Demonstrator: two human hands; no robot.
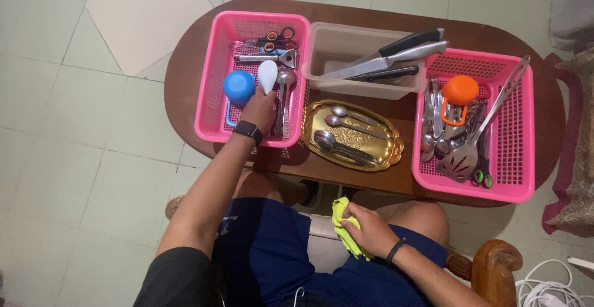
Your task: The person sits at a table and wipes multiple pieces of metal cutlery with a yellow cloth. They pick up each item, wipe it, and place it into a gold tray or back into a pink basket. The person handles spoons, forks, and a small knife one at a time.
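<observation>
The left hand [260,108] reaches into the pink plastic basket on the left [210,90] of the dark oval wooden table [185,72], its fingers closed around the handle of a white plastic rice spoon [268,75], whose rounded bowl points toward the far side. A black smartwatch [248,130] sits on that wrist. Just left of the spoon lies a blue round plastic cup-shaped piece [239,87], and just right of it a steel ladle [286,84]; at the far end of the same basket lie scissors with orange and black handles [275,40]. The right hand [370,230] rests near the person's lap, fingers curled on a bright yellow cloth [344,223]. In the middle of the table sits a gold oval metal tray [390,149] holding several steel spoons [337,140], and beyond it a clear rectangular plastic tub [328,41] with black-handled knives [396,56] leaning across it. To the right stands a second pink plastic basket [520,146] filled with steel utensils, an orange round plastic piece [460,89] and a slotted steel turner [461,158].
</observation>
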